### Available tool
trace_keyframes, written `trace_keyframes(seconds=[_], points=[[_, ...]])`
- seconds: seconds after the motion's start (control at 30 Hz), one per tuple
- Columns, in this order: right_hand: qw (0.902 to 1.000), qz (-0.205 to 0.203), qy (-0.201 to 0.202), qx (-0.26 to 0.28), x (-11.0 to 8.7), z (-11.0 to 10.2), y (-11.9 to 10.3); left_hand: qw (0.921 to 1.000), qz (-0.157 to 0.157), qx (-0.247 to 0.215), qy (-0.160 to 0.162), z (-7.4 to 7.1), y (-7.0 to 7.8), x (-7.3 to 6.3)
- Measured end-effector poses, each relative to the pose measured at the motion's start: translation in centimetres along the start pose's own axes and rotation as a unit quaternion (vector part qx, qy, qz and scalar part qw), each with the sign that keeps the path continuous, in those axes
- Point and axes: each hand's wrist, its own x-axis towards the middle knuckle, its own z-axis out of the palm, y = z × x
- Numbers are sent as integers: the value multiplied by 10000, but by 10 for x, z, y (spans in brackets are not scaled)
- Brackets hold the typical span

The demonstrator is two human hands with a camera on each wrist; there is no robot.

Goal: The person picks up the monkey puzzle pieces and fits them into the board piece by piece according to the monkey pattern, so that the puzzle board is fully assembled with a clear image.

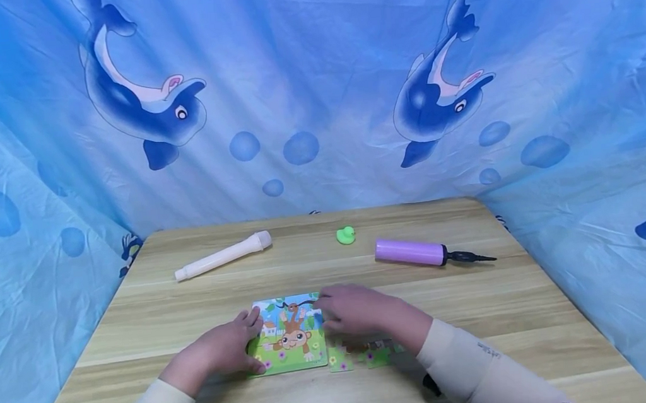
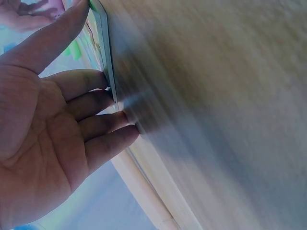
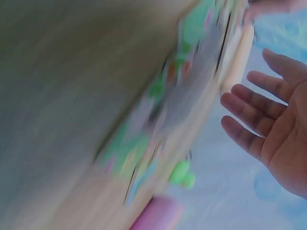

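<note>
A square picture puzzle (image 1: 290, 337) with a monkey on grass lies on the table. My left hand (image 1: 228, 345) rests along its left side, thumb at the near left corner and fingers at the edge; in the left wrist view those fingers (image 2: 108, 143) are fairly straight against the thin board. My right hand (image 1: 360, 309) is over the puzzle's right edge, fingers loosely bent with nothing in them in the right wrist view. Loose puzzle pieces lie below it, among them a green one (image 1: 340, 359) beside the board and another (image 1: 377, 356) farther right, partly hidden and blurred.
Behind the puzzle are a white microphone-shaped stick (image 1: 225, 256) on the left, a small green toy duck (image 1: 345, 236) in the middle and a purple hand pump (image 1: 412, 252) with a black end on the right. A blue dolphin-print curtain (image 1: 303, 89) surrounds the wooden table (image 1: 139, 330).
</note>
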Motion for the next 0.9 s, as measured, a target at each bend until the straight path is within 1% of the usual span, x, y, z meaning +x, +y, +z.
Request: trace_keyframes(seconds=[0.17,0.27,0.4,0.47,0.53,0.63,0.77,0.9], points=[[9968,723,111,321,-24,-8,31,10000,-35,-42,26,0,0,0],[9932,1071,39,445,-37,-9,49,10000,-14,-66,34,0,-1,0],[9868,1515,-258,501,-51,-6,65,10000,13,-51,28,1,-1,0],[9817,1776,-442,534,-57,-4,68,10000,-2,-17,30,1,-2,0],[9776,1955,-584,524,-61,0,70,10000,1,22,39,1,-2,0],[9777,1976,-556,441,-62,7,68,10000,-30,30,36,1,-2,0],[9829,1813,-310,120,-60,11,64,10000,-27,5,29,1,-2,0],[9840,1764,-221,-109,-56,12,61,10000,-36,-36,7,1,-2,0]])
